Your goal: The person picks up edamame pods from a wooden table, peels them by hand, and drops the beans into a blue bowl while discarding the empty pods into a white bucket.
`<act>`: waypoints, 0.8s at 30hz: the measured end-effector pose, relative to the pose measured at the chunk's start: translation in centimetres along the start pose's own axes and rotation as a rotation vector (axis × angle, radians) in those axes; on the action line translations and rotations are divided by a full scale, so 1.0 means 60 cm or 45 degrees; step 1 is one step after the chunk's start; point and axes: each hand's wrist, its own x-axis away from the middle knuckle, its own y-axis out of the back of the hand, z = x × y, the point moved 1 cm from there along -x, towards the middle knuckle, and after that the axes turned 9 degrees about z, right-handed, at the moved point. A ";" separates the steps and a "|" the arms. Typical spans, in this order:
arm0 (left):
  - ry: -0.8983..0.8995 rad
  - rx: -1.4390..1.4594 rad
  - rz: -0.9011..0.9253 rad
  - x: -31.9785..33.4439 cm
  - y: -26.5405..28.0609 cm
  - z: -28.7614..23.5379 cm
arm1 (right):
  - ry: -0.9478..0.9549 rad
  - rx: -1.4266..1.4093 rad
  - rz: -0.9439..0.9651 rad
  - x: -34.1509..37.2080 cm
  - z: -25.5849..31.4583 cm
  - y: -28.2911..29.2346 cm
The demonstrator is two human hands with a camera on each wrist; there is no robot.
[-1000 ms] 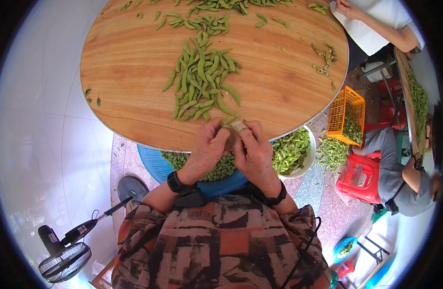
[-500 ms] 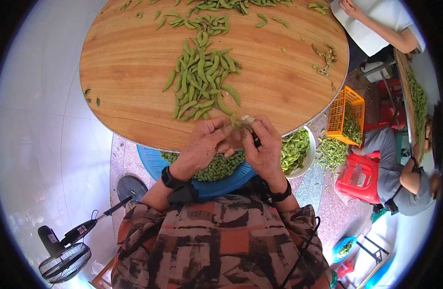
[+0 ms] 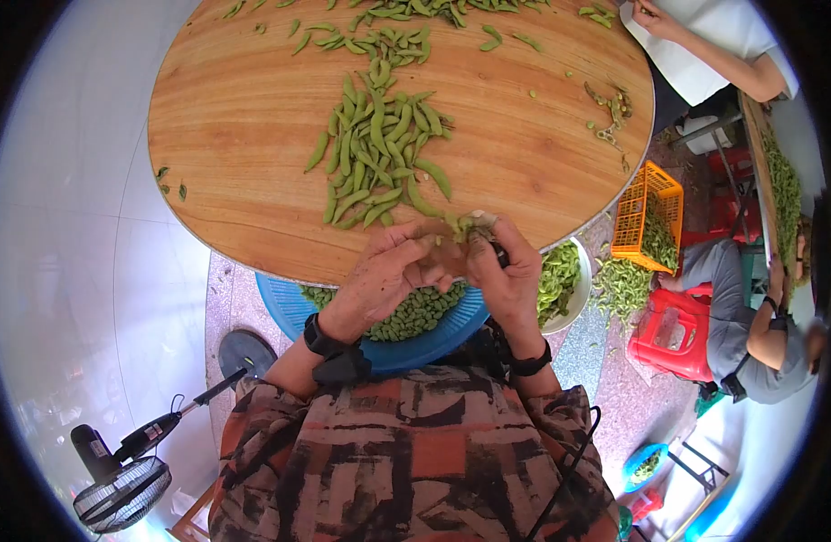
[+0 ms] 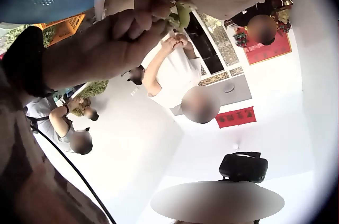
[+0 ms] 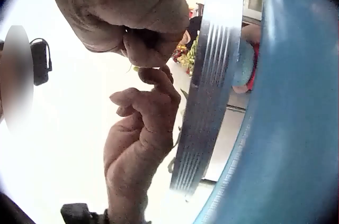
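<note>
At the near edge of the table both hands are together over a green bean pod (image 3: pixel 459 224). My right hand (image 3: pixel 506 271) pinches the pod between thumb and forefinger, and a dark band shows on a finger. Beside it, my left hand (image 3: pixel 388 266) has its fingers bent, the tips right at the pod; I cannot tell whether they grip it. The left wrist view shows the pod (image 4: pixel 183 16) between the two hands' fingertips. Only a small green bit (image 5: pixel 136 69) shows in the right wrist view. Ahead lies a pile of unshelled pods (image 3: pixel 379 154).
Below the hands stands a blue basket (image 3: pixel 280 303) of shelled green beans (image 3: pixel 415 312). A white basin (image 3: pixel 580 285) of empty pods is to its right. Further right are a yellow crate (image 3: pixel 646 217) and a red stool (image 3: pixel 673 334). A fan (image 3: pixel 122 492) stands at left.
The hands have shifted slightly to the right and drawn apart, the right hand moving more. The right hand keeps the pod; the left fingers have come off their closer grip beside it.
</note>
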 end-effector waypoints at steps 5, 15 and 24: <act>0.010 0.059 0.027 0.002 -0.005 -0.009 | -0.178 -0.453 -0.106 0.007 0.005 0.062; 0.209 -0.596 0.465 0.037 0.005 -0.040 | -0.152 0.983 -0.628 0.063 -0.020 0.240; -0.551 -2.718 0.100 -0.067 -0.010 -0.117 | -0.512 1.489 -0.470 0.065 -0.038 0.243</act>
